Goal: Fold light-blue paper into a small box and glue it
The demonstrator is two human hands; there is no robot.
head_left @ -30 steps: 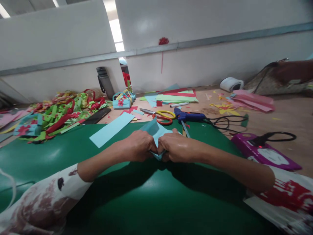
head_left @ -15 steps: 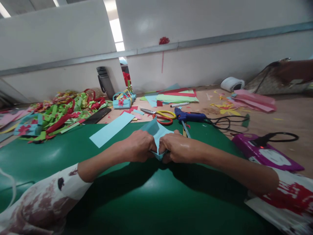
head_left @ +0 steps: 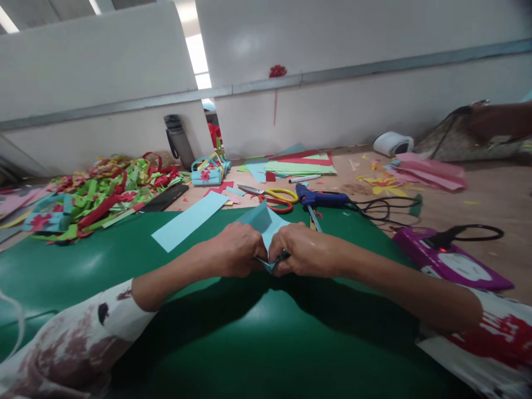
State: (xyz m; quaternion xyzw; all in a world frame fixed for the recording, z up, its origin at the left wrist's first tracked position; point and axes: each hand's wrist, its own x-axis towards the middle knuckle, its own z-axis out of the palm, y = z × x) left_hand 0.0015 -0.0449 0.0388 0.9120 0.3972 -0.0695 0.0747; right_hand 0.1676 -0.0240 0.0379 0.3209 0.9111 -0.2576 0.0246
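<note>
Two-handed: pinching light-blue paper [head_left: 266, 220] between left hand [head_left: 238, 249] and right hand [head_left: 308, 249]; likely mid-fold, next needs even creasing.

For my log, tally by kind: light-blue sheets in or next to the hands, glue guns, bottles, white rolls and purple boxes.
Light-blue sheets: 2, the folded sheet between left hand and right hand, and the flat strip
Glue guns: 1, blue
Bottles: 1, grey
White rolls: 1
Purple boxes: 1
Total: 6
</note>
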